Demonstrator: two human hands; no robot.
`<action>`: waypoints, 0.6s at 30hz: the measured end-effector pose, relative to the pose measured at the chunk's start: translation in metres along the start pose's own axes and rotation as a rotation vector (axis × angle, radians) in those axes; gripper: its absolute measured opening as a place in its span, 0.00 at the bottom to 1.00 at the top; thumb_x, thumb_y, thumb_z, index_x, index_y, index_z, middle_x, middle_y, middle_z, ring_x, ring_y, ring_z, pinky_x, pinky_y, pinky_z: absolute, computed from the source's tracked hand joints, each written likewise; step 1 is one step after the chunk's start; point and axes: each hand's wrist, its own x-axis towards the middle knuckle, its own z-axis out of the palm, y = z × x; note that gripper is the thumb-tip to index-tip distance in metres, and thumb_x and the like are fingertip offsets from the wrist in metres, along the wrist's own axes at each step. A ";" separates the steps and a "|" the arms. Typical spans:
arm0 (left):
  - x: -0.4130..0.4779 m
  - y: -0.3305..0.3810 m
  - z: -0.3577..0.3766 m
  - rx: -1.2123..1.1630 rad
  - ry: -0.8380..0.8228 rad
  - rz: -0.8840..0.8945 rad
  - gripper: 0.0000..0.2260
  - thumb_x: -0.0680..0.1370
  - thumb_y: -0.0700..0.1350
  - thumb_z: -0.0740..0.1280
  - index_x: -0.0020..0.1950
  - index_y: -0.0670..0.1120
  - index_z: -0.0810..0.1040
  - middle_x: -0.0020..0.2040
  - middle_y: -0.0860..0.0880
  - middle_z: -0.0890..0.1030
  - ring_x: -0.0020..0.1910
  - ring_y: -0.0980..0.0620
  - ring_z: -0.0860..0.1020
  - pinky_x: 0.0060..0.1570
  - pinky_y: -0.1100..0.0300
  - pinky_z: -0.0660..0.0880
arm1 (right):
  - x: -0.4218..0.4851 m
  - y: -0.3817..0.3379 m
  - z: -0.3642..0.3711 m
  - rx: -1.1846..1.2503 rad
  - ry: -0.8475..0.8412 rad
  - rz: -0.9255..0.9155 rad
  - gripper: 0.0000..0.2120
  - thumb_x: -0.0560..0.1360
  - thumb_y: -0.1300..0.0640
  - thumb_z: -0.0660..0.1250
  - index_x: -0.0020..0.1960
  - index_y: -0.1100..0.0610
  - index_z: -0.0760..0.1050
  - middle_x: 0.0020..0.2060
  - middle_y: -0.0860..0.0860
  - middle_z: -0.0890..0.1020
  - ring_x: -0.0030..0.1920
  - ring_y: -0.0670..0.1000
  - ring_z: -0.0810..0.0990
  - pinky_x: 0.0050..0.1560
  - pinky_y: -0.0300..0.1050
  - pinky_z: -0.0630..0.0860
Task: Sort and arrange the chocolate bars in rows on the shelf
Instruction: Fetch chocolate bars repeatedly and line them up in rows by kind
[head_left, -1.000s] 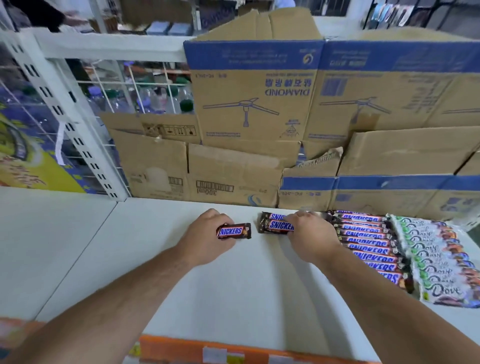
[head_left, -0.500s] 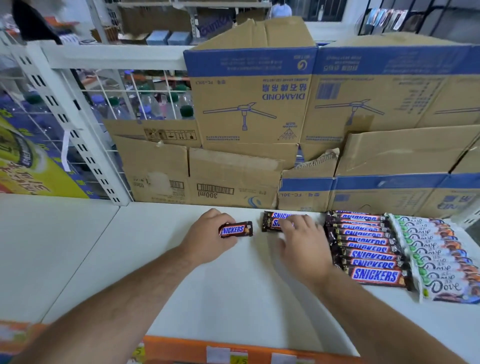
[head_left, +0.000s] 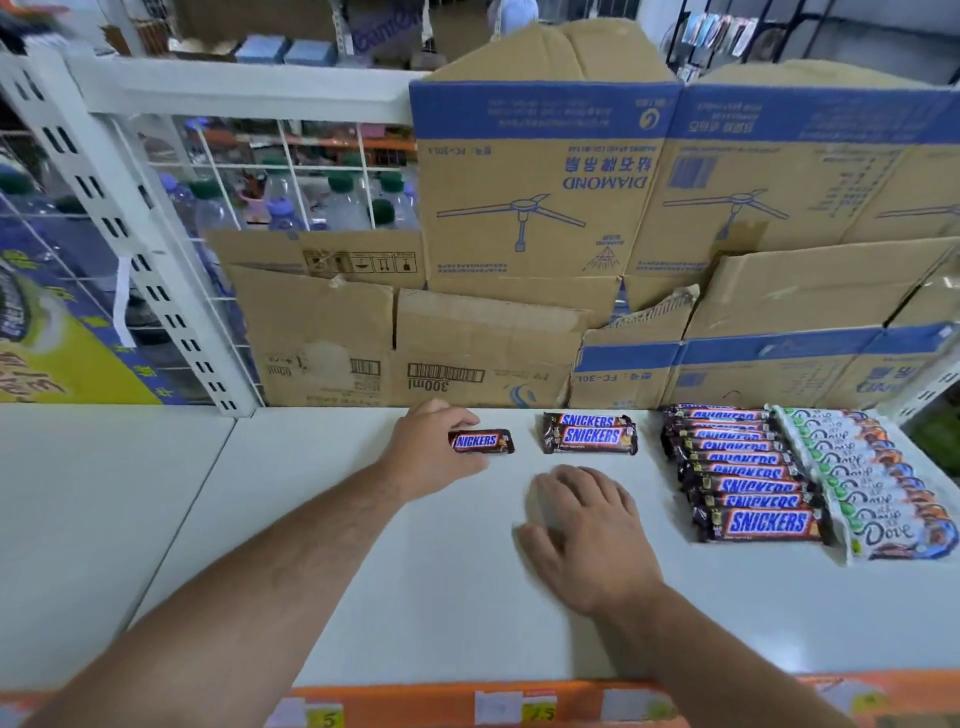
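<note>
On the white shelf (head_left: 405, 582) my left hand (head_left: 431, 452) grips a small brown Snickers bar (head_left: 483, 442) at its left end. Just to the right lie two Snickers bars (head_left: 589, 435) stacked in a short row near the back. My right hand (head_left: 587, 530) hovers flat over the shelf in front of them, fingers relaxed, holding nothing. Further right runs a long row of several Snickers bars (head_left: 748, 467), and beside it a row of several white Dove bars (head_left: 867, 478).
Cardboard boxes (head_left: 540, 208) stand stacked along the back of the shelf. A white perforated upright (head_left: 130, 234) and wire grid with water bottles (head_left: 291, 202) are at the back left. An orange price strip (head_left: 467, 706) lines the front edge.
My right hand has let go of the two stacked Snickers bars and pulled back toward me. My left hand stays on the small bar.
</note>
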 end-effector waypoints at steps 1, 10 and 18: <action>0.001 -0.003 -0.001 -0.028 -0.007 -0.008 0.20 0.64 0.53 0.76 0.56 0.55 0.80 0.51 0.58 0.73 0.54 0.58 0.73 0.56 0.64 0.69 | 0.000 0.000 0.000 0.004 -0.001 0.006 0.25 0.74 0.35 0.57 0.65 0.46 0.69 0.64 0.46 0.72 0.67 0.51 0.66 0.69 0.50 0.61; 0.014 -0.004 -0.001 -0.071 -0.021 -0.015 0.21 0.63 0.54 0.74 0.56 0.55 0.81 0.52 0.56 0.74 0.54 0.54 0.74 0.58 0.56 0.74 | 0.000 -0.007 -0.004 0.013 0.030 0.029 0.22 0.73 0.37 0.61 0.63 0.47 0.72 0.62 0.45 0.73 0.65 0.50 0.68 0.67 0.47 0.63; 0.015 -0.009 0.008 -0.002 0.119 0.055 0.15 0.67 0.54 0.73 0.52 0.54 0.82 0.46 0.56 0.74 0.53 0.53 0.73 0.56 0.57 0.71 | 0.001 -0.006 0.001 0.027 0.046 0.039 0.23 0.72 0.38 0.62 0.63 0.47 0.72 0.63 0.45 0.73 0.66 0.50 0.68 0.68 0.47 0.64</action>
